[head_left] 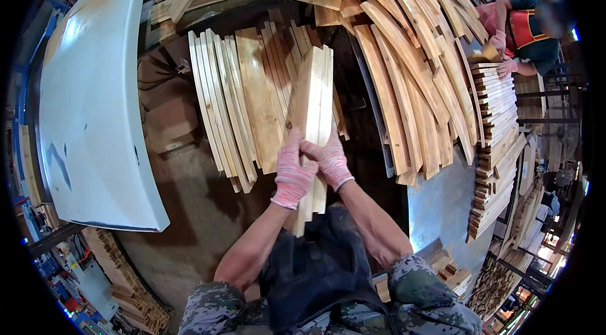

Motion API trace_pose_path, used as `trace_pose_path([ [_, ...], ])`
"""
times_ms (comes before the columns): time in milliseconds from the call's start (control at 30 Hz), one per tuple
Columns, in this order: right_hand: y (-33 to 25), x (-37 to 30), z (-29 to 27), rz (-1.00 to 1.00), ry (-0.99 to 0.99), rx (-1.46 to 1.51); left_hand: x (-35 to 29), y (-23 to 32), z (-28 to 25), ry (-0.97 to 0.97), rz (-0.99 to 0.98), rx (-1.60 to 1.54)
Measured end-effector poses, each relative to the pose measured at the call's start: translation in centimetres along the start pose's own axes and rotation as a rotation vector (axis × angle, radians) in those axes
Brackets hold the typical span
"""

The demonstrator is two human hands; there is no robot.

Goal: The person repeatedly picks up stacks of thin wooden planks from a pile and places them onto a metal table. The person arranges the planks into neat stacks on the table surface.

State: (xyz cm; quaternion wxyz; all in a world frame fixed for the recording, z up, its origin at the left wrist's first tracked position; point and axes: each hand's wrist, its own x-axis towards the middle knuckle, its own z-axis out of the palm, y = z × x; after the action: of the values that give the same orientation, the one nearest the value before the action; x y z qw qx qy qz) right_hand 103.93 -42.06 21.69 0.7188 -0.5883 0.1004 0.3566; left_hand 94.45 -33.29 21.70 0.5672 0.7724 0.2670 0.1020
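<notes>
Hands: you are gripping a bundle of wooden slats [314,101] at its near end, left hand [292,174] and right hand [329,159] side by side, fingers clenched around it; long axis is running away from you, over the leaning slats [240,101].

We find ourselves in a woodworking shop. Cut wooden slats [252,95] lie fanned on the concrete floor [189,209]. Right of these slats, longer planks [410,82] lean in rows; further right stands a squared stack of boards [495,101], where another person [527,32] works. Left of the slats sits a white panel [95,95].
</notes>
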Motion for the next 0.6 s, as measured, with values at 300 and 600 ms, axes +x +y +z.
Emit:
trace_pose_path([
  [300,-3.6,2.6,-6.3,-0.033,-0.095,-0.275,11.5,-2.7,-0.9,-0.402,0.162,0.638],
  [600,-5.8,7.6,-3.3,-0.117,0.030,-0.897,16.7,-1.1,-2.8,-0.659,0.337,1.275],
])
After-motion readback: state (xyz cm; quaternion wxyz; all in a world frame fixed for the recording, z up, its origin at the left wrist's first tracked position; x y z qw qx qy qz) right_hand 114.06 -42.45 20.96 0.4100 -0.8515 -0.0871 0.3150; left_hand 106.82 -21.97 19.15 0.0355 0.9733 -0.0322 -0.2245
